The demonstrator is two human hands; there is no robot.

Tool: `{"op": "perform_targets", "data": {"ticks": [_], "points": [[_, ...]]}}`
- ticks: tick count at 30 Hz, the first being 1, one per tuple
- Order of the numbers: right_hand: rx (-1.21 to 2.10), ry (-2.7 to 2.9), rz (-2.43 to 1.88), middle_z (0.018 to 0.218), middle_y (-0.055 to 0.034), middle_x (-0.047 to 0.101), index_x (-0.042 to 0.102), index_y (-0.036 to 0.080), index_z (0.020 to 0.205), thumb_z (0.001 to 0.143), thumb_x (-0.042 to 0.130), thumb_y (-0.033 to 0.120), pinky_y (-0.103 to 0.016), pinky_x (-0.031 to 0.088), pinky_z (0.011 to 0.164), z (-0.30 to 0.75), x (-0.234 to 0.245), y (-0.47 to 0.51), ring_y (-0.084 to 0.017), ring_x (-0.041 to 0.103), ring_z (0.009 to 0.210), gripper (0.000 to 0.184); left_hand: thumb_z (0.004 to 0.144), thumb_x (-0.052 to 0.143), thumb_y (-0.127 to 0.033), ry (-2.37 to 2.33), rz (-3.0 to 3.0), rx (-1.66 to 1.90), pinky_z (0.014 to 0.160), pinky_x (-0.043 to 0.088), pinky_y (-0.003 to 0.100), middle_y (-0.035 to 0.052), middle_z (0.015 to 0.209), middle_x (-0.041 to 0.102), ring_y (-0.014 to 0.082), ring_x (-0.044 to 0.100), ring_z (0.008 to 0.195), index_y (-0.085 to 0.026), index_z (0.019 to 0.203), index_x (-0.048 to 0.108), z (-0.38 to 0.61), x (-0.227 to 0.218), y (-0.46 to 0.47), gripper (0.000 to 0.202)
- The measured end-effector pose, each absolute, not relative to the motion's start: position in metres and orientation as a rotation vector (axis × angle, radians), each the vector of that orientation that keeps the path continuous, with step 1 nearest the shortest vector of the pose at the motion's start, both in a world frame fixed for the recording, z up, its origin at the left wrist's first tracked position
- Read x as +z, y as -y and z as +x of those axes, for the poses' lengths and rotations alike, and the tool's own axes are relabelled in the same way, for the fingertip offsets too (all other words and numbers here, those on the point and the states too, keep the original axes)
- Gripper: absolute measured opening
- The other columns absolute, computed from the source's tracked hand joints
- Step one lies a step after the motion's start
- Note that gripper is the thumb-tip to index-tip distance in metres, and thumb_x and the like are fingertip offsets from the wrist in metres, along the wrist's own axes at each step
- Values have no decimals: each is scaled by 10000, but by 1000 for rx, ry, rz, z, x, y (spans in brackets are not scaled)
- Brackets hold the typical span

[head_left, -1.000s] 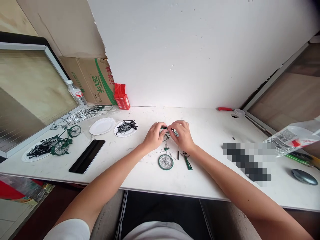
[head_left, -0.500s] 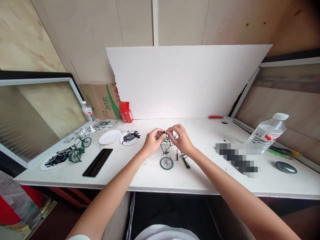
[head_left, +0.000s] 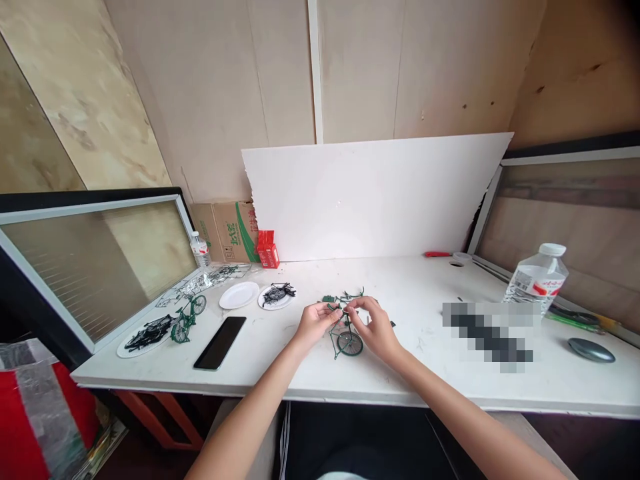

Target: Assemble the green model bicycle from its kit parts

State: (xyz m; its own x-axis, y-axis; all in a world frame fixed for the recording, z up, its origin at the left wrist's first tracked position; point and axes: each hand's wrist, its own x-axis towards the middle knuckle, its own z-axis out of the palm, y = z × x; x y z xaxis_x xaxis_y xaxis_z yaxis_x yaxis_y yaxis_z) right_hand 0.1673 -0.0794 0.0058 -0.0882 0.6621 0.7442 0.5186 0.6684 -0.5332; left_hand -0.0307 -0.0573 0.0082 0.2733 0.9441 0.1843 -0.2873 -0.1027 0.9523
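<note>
My left hand (head_left: 314, 323) and my right hand (head_left: 375, 327) meet over the white table (head_left: 425, 373), fingers pinched on a small green model bicycle frame (head_left: 338, 329). A green spoked wheel (head_left: 349, 343) sits just below the frame between my hands; I cannot tell if it is attached. More green parts (head_left: 345, 296) lie just behind my hands.
To the left lie a black phone (head_left: 220, 343), an empty paper plate (head_left: 239, 295), a plate of black parts (head_left: 277, 295) and a finished green bicycle (head_left: 187, 319). A water bottle (head_left: 536, 283) and dark oval object (head_left: 591, 350) stand right. A white board (head_left: 370, 198) leans behind.
The camera has tilted up, showing more wall. My hands have drawn nearer the table's front edge with the frame, and now sit right over the green wheel.
</note>
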Motion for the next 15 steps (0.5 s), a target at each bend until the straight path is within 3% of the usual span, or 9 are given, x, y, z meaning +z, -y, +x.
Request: {"op": "perform_targets", "data": {"ticks": [4, 8, 15], "points": [[262, 1699, -983, 1112, -96, 786, 703, 268, 1080, 1117, 614, 464, -506, 624, 892, 171, -5, 79, -304, 761, 1035, 218, 609, 1097, -518, -766, 1152, 1178, 860, 600, 354, 64, 914, 792, 193, 749, 822, -128, 1001, 797, -31, 1, 61, 629], [330, 1680, -990, 1133, -99, 790, 715, 258, 1093, 1104, 635, 478, -512, 599, 962, 174, -15, 75, -297, 745, 1076, 235, 716, 1045, -511, -785, 1189, 1189, 921, 579, 355, 75, 977, 801, 198, 758, 878, -134, 1024, 797, -34, -2, 66, 547], [271, 1705, -995, 1143, -85, 792, 713, 272, 1106, 1127, 615, 443, -513, 582, 983, 172, -21, 76, -296, 723, 1111, 199, 667, 1060, -531, -858, 1153, 1201, 931, 573, 362, 84, 979, 803, 213, 769, 891, -131, 1013, 791, -40, -10, 63, 593]]}}
